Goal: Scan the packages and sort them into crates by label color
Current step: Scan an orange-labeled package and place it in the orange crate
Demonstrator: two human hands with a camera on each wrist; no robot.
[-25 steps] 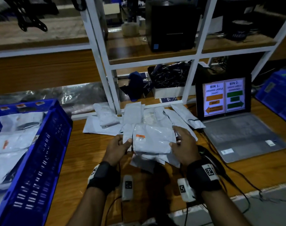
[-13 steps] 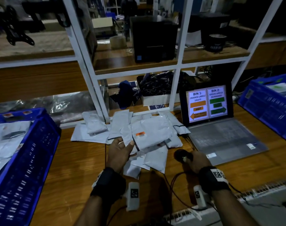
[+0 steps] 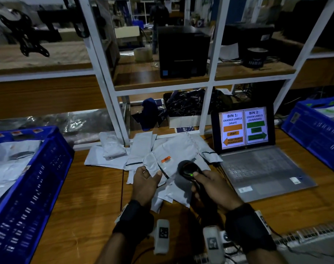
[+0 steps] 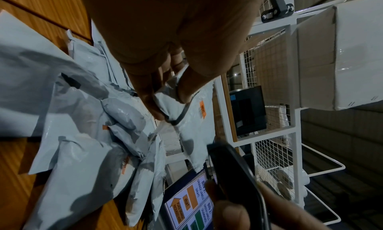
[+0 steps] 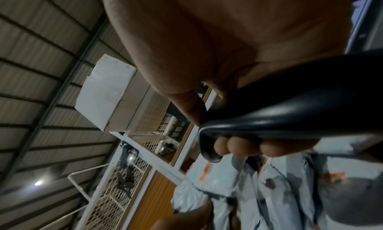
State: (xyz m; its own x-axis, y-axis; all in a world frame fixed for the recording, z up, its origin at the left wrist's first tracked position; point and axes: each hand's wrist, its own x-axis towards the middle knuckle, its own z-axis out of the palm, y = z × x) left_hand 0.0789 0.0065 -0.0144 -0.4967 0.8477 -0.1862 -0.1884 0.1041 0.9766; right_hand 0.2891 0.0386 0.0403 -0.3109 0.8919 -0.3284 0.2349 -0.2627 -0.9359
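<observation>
The wooden surface (image 3: 90, 197) carries everything here, with a white shelf frame (image 3: 109, 96) rising at its far edge beyond both hands. Two blue crates stand on it: the left crate (image 3: 38, 187), well out to the left of the left hand, already has several grey packages in it, and the right crate (image 3: 314, 130), far to the right of the right hand, shows a green-labelled package at its top. One open laptop (image 3: 257, 168) sits just right of the right hand, its screen naming bin 1 for orange labels and bin 2 for green. A loose pile of grey packages (image 3: 112, 149) spreads just ahead of the two hands; they overlap too much for an exact count, roughly ten.

The left hand (image 3: 146, 184) pinches the near corner of one grey package (image 3: 177, 149) between thumb and fingers, lifting it over the pile, with its single orange label (image 3: 166, 159) facing up just beyond the thumb. The right hand (image 3: 213, 187) is wrapped around one black scanner (image 3: 188, 168), whose head hangs over that package, close beside the label, with a small green light showing. The scanner's cable (image 3: 222, 168) trails toward the laptop.
</observation>
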